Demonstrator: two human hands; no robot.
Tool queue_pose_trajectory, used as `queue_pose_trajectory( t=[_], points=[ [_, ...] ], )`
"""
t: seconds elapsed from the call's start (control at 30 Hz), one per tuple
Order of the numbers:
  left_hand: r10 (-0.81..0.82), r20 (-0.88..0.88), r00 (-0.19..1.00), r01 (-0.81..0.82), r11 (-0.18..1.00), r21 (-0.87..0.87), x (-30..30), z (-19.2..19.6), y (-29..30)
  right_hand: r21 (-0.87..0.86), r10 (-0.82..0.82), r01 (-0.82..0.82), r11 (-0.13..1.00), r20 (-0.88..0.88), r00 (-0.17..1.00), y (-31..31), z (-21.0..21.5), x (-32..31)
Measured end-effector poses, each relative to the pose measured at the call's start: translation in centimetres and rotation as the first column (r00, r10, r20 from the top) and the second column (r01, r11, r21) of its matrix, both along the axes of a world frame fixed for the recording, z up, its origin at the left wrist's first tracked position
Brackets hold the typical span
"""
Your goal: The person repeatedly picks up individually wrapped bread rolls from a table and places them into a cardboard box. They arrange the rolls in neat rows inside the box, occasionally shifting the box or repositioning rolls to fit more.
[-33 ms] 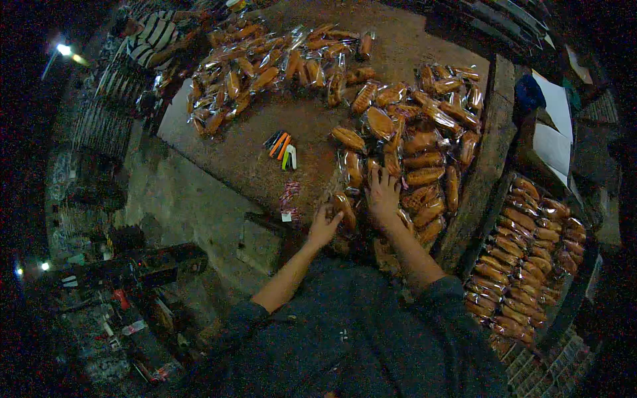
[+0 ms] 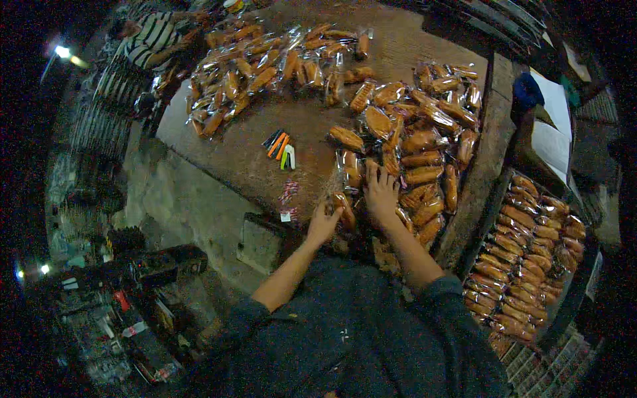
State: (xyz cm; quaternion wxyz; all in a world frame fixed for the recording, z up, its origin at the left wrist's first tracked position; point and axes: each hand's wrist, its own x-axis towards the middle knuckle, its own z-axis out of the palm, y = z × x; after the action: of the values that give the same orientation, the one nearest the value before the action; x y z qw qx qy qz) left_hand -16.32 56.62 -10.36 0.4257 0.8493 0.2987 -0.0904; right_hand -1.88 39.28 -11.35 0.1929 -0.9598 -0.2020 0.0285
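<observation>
My left hand (image 2: 322, 224) is closed at the side of a brown bread in clear wrap (image 2: 346, 211), its thumb and fingers against the wrapping. Just right of it, my right hand (image 2: 382, 196) lies palm down with fingers stretched out, over wrapped bread at the near edge of a heap. Part of what lies beneath that palm is hidden. Above the left hand is another wrapped bread (image 2: 349, 168), and a longer one (image 2: 346, 138) lies farther up. Several wrapped loaves (image 2: 423, 175) are stacked close along the right hand's side.
Several staplers (image 2: 281, 150) and red-and-white printed strips (image 2: 288, 192) lie on the brown table (image 2: 255, 156). More wrapped bread (image 2: 252, 69) covers its far left, near a person in a striped top (image 2: 154, 38). A wooden beam (image 2: 479, 169) separates the table from a filled crate (image 2: 551, 325) at right.
</observation>
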Motion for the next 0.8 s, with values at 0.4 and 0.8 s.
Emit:
queue_pose_trajectory(
  t=[0.4, 0.8],
  points=[
    [-0.086, 0.063, 0.994, 0.082, 0.995, 0.061, 18.5, -5.6, 3.6, 0.286, -0.197, 0.239, 0.928, -0.168, 0.966, -0.9, 6.9, -3.4],
    [-0.340, 0.209, 0.917, 0.393, 0.860, -0.325, 12.8, 4.1, 7.2, -0.008, -0.487, 0.573, 0.819, -0.537, 0.689, -5.4, -0.4, -18.8]
  ],
)
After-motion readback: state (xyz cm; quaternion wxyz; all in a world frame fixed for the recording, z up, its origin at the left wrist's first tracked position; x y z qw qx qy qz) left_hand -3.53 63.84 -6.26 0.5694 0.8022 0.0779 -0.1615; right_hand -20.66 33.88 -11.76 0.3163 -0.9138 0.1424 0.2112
